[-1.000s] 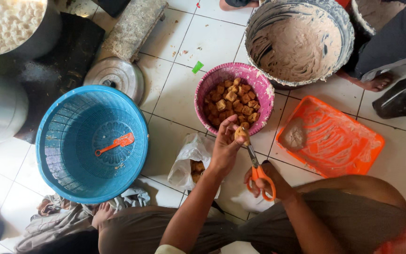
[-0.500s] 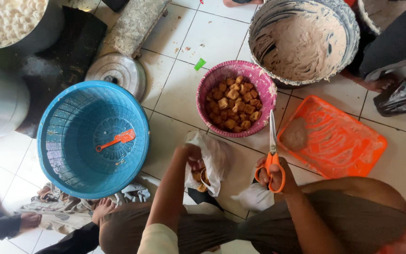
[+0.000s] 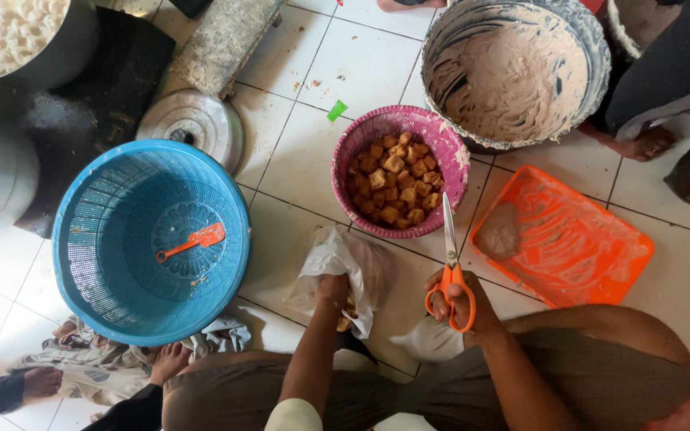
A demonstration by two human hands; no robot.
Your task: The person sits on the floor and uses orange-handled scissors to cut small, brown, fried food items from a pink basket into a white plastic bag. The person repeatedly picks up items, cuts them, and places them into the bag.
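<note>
Now, field sweep, left to right:

Blue basket: sitting [image 3: 113, 239] at near left on the tile floor [image 3: 313, 152], an orange spatula [image 3: 193, 239] lying inside it; both are keeping their place from a second ago.

Left hand: reaching [image 3: 333, 289] down into the clear plastic bag [image 3: 337, 267], fingers closing out of sight among the folds, so I cannot tell whether they are gripping a piece. A second ago this hand was hovering at the pink basket's near rim; half a second ago it was already dipping into the bag.

Pink basket: standing [image 3: 449, 148] just beyond the bag, holding brown fried cubes [image 3: 393, 183].

Right hand: holding [image 3: 458, 302] the orange-handled scissors [image 3: 450, 267], fingers clamped through the loops, blades together and pointing away toward the pink basket. A second ago they were lying lower and tilted.

Orange tray: resting [image 3: 584, 247] at right, smeared with paste.

Grey paste bowl: sitting [image 3: 592, 48] at far right.

Reading: the hand seems to be cycling back to the bag while the scissors are waiting.
</note>
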